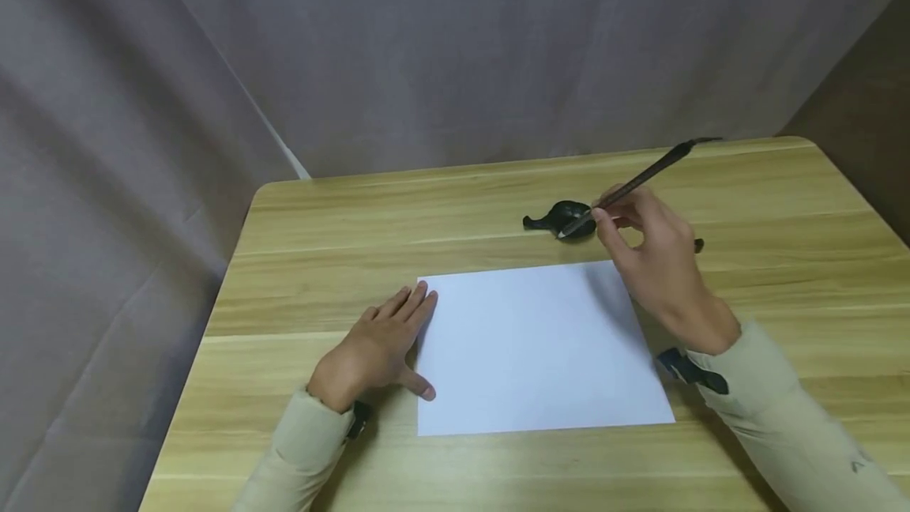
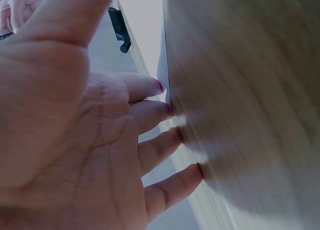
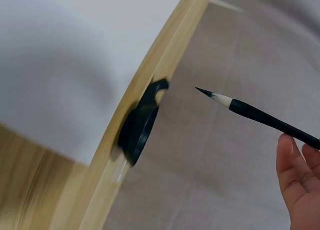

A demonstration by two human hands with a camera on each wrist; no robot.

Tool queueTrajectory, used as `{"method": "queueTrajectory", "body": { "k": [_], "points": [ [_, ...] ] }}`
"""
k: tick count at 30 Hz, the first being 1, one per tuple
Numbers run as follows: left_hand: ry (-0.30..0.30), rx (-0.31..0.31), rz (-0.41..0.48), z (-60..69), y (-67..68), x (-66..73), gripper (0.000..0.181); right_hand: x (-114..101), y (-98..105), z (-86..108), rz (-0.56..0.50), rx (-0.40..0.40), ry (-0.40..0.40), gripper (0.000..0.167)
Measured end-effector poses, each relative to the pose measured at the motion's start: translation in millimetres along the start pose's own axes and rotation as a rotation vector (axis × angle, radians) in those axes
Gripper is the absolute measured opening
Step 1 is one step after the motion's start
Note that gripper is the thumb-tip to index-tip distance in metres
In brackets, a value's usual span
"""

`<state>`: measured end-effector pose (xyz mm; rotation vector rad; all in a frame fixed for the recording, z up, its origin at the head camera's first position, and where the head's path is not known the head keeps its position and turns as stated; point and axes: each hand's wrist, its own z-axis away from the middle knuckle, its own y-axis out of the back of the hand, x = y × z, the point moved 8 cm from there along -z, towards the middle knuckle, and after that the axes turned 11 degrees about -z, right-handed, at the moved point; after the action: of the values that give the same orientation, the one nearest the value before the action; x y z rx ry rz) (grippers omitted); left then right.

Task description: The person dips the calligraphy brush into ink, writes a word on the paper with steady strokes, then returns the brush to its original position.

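Observation:
A blank sheet of white paper (image 1: 533,354) lies on the wooden table. My left hand (image 1: 377,350) rests over its left edge with fingers spread, and the left wrist view shows those fingertips (image 2: 167,197) on the paper's border and the tabletop. My right hand (image 1: 657,267) pinches a calligraphy brush (image 1: 648,174) between thumb and fingers, above the paper's upper right corner. In the right wrist view, the brush (image 3: 260,117) has white bristles with a black tip, held in the air apart from the dish. Behind the paper sits a black gourd-shaped ink dish (image 1: 566,209).
A small dark object (image 1: 700,245) shows just right of my right hand, mostly hidden by it. Grey curtains (image 1: 455,54) hang behind the table (image 1: 320,235) and along its left side.

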<state>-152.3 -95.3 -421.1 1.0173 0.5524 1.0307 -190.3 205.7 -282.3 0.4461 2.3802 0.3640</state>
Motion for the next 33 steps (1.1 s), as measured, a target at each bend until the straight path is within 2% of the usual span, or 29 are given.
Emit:
{"method": "queueTrajectory", "body": {
  "k": [8,20,27,33],
  "points": [
    [0.006,-0.007,0.016,1.2,0.8,-1.5,0.140,-32.5,-15.9,5.2,-0.089,-0.015,0.067,0.030],
    [-0.031,0.036,0.031,2.5,2.9,-3.2,0.141,-54.3,-49.0,10.2,-0.156,-0.099,0.146,0.026],
    [-0.034,0.052,0.081,5.8,3.5,-6.1,0.144,-64.9,-73.9,17.6,-0.181,-0.151,0.162,0.033],
    [-0.021,0.028,0.036,4.9,0.9,-4.7,0.143,-64.8,-91.4,24.4,-0.195,-0.183,0.115,0.030]
  ]
}}
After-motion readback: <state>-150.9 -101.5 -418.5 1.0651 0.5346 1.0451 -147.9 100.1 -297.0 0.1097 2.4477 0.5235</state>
